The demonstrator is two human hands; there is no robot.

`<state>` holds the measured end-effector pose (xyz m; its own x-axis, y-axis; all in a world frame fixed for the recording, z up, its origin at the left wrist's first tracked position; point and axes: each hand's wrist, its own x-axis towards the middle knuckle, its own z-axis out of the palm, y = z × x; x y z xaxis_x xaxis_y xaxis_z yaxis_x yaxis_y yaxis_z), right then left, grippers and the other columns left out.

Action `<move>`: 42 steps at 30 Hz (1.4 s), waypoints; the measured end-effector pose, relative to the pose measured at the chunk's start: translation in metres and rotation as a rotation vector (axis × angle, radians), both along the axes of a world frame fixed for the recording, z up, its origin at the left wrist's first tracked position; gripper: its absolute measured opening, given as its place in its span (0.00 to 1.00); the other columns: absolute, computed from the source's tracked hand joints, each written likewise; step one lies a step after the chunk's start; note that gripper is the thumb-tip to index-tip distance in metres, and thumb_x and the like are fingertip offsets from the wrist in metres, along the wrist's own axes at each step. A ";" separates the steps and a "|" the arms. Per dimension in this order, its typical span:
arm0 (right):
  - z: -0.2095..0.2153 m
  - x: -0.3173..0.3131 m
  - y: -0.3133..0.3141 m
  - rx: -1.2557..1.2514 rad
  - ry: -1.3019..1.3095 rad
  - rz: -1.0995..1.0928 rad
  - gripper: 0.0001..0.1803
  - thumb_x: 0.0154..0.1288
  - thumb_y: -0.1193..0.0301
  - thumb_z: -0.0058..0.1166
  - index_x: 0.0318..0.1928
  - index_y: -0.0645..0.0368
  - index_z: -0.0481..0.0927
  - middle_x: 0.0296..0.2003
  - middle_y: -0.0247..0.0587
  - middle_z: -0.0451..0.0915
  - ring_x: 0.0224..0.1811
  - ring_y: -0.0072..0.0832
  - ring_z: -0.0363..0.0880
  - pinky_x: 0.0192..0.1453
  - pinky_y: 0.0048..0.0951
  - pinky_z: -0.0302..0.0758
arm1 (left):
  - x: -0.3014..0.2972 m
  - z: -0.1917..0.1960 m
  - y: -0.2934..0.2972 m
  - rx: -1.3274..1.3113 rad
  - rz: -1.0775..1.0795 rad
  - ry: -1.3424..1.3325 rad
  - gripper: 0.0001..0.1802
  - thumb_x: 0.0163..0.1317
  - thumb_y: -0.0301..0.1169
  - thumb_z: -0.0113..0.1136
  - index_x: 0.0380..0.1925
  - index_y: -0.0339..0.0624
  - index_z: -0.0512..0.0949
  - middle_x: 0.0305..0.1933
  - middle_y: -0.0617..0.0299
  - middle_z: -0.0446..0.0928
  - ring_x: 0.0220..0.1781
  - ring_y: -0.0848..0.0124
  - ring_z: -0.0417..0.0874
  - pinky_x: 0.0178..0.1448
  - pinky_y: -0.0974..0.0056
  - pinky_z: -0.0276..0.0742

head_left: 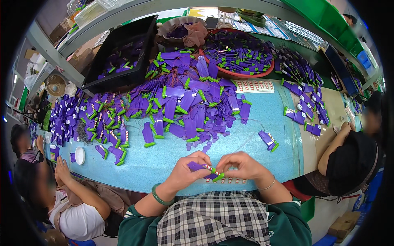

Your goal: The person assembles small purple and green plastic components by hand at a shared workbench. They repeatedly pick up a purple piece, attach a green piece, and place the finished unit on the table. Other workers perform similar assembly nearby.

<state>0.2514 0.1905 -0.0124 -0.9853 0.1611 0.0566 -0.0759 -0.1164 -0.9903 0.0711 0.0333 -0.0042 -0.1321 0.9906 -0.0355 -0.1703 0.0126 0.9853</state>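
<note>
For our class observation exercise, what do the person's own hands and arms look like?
The left hand and right hand are ungloved. A smooth green bangle rings the left wrist, a thin pale bracelet the right. Dark green sleeves with white stripes leave the forearms bare.

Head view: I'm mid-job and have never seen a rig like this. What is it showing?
There is no machine: these are a person's bare hands, seen by a fisheye camera worn on the head, so straight edges bend. The left hand holds a purple-and-green piece with a red-and-white striped strip; the right hand has its fingers at the striped end, though whether they grip is unclear. On the blue tabletop lies a large pile of similar pieces. A red basin and a black tray beyond hold more.
</note>
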 end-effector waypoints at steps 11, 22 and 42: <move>0.024 -0.039 0.011 1.162 0.059 -0.135 0.09 0.54 0.66 0.62 0.25 0.56 0.77 0.24 0.34 0.73 0.29 0.34 0.77 0.27 0.34 0.73 | -0.031 0.034 -0.016 0.047 -0.003 0.540 0.08 0.52 0.22 0.66 0.28 0.37 0.74 0.33 0.57 0.79 0.34 0.65 0.80 0.41 0.66 0.75; -0.011 -0.068 0.012 1.379 0.088 -0.184 0.06 0.49 0.71 0.58 0.30 0.56 0.79 0.33 0.34 0.75 0.37 0.30 0.75 0.35 0.30 0.77 | -0.057 0.032 -0.029 0.321 0.758 -0.122 0.09 0.74 0.34 0.43 0.43 0.39 0.66 0.33 0.58 0.74 0.34 0.67 0.80 0.41 0.60 0.79; 0.009 -0.024 -0.022 0.393 -0.076 -0.474 0.06 0.55 0.80 0.64 0.33 0.64 0.80 0.31 0.36 0.78 0.26 0.17 0.74 0.27 0.19 0.71 | 0.019 -0.008 0.012 -0.045 0.009 0.527 0.07 0.65 0.30 0.50 0.36 0.38 0.68 0.25 0.49 0.73 0.28 0.50 0.77 0.32 0.53 0.70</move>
<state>0.2271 0.1689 -0.0031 -0.8153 0.5636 0.1328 0.0425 0.2870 -0.9570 0.0897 0.0456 -0.0118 -0.1516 0.9884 -0.0044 0.3479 0.0575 0.9358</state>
